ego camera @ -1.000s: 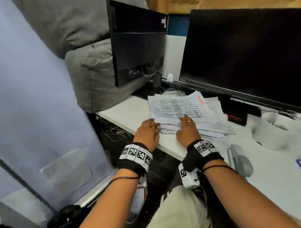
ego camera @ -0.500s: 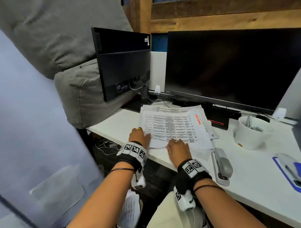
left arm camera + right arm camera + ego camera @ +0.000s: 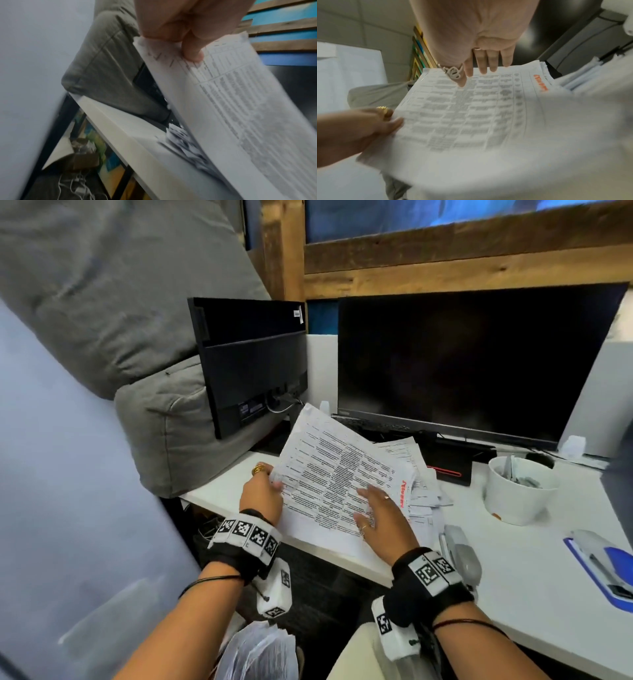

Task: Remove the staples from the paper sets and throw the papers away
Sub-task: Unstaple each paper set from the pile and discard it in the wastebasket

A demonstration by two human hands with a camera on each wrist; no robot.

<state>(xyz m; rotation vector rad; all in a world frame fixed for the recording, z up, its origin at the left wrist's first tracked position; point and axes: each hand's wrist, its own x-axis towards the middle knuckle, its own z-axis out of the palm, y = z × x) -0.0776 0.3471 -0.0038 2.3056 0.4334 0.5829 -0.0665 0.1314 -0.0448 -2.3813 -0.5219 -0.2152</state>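
Two hands are on the paper set (image 3: 337, 474), which I see tilted up above the white desk (image 3: 219, 491). My left hand (image 3: 261, 498) pinches its left edge, thumb on top. My right hand (image 3: 383, 517) lies on the printed page with straight fingers (no grip there). More papers (image 3: 423, 494) lie under it, near the grey stapler (image 3: 460, 556).

Open desk (image 3: 219, 491) left of the lifted paper set (image 3: 342, 484); monitors (image 3: 462, 364) behind, cup (image 3: 517, 494) and stapler (image 3: 460, 556) crowd the right.
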